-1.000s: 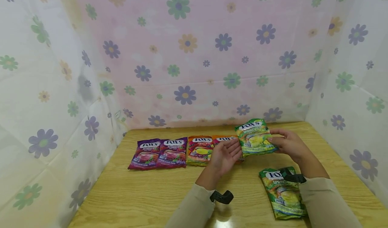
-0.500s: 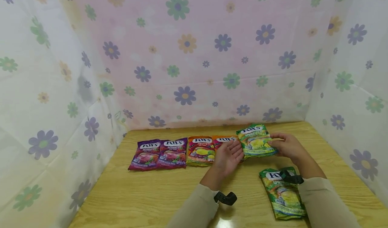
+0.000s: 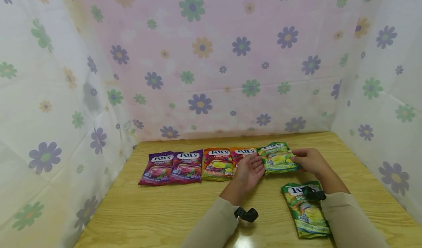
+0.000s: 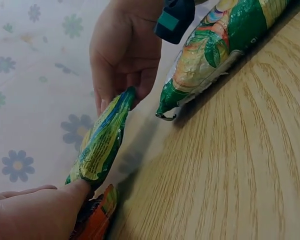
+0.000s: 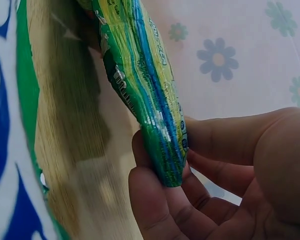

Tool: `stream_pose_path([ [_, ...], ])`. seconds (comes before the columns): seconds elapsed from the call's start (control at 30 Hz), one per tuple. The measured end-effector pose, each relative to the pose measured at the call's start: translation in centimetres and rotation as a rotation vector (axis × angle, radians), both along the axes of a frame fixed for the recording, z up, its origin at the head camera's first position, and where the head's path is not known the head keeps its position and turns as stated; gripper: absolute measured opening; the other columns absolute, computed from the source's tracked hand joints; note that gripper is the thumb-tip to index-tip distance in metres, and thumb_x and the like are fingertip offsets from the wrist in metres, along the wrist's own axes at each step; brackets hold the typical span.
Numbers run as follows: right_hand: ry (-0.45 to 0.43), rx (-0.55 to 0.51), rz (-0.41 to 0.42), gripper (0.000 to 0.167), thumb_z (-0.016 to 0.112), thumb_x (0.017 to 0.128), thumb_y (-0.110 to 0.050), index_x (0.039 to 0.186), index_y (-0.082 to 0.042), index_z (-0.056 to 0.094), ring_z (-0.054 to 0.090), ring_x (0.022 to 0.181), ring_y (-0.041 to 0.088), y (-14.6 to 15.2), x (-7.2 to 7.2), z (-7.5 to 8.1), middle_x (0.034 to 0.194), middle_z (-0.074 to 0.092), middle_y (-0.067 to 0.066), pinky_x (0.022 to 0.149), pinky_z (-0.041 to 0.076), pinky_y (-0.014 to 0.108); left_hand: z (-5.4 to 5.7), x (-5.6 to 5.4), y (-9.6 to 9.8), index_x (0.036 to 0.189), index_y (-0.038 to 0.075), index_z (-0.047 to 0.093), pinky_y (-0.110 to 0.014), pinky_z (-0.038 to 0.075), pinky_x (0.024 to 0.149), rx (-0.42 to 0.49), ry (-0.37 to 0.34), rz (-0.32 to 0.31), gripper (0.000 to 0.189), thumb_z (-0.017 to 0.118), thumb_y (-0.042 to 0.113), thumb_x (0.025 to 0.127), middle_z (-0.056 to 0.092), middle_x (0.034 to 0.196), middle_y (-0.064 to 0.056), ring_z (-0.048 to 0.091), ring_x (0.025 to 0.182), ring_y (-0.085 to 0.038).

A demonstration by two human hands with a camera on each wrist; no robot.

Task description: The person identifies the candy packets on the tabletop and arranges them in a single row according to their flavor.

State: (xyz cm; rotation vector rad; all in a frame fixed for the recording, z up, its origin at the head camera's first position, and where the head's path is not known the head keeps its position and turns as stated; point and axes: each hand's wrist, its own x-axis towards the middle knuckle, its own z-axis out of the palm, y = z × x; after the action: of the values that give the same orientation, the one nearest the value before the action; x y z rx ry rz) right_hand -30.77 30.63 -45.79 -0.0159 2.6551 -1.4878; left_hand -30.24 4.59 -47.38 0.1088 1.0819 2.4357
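Note:
My right hand (image 3: 311,162) pinches the right edge of a green Fox's candy bag (image 3: 278,158), thumb in front and fingers behind. The bag is tilted up over the back right of the table, and its printed side edge (image 5: 157,100) shows in the right wrist view. At its left edge is my left hand (image 3: 248,173), palm turned up and fingers fairly straight, fingertips right at the bag. An orange Fox's fruits bag (image 3: 243,152) lies partly hidden behind the left hand. Below my right wrist lies another green Fox's bag (image 3: 306,211), partly covered by the sleeve.
Left of the hands, another orange fruits bag (image 3: 217,163) and two purple berries bags, one on the left (image 3: 158,169) and one on the right (image 3: 187,167), lie in a row on the wooden table (image 3: 148,211). Flowered cloth (image 3: 214,76) encloses the back and sides.
The held green bag has come down toward the table beside the orange bags, with the right hand lowering along with it. The left hand has shifted slightly right at the bag's edge.

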Motion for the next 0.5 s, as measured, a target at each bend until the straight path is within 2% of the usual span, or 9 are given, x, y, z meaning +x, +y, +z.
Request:
stream_pose_path([
  [0.3, -0.006, 0.065, 0.013, 0.050, 0.058, 0.105, -0.018, 0.146, 0.009, 0.051, 0.069, 0.094, 0.022, 0.09, 0.13, 0.10, 0.141, 0.054, 0.037, 0.075, 0.063, 0.039, -0.15, -0.07, 0.32, 0.161, -0.009, 0.014, -0.050, 0.012, 0.130, -0.021, 0.000, 0.007, 0.082, 0.053, 0.035, 0.105, 0.008, 0.170, -0.029, 0.007, 0.159, -0.044],
  [0.5, -0.010, 0.078, 0.007, 0.048, 0.058, 0.104, -0.019, 0.142, 0.011, 0.055, 0.068, 0.093, 0.025, -0.09, 0.29, 0.03, 0.134, 0.059, 0.034, 0.074, 0.062, 0.040, -0.29, -0.23, 0.71, 0.161, -0.010, 0.015, -0.051, 0.012, 0.130, -0.023, -0.012, 0.033, 0.081, 0.055, 0.033, 0.104, 0.008, 0.170, -0.030, 0.007, 0.159, -0.045],
])
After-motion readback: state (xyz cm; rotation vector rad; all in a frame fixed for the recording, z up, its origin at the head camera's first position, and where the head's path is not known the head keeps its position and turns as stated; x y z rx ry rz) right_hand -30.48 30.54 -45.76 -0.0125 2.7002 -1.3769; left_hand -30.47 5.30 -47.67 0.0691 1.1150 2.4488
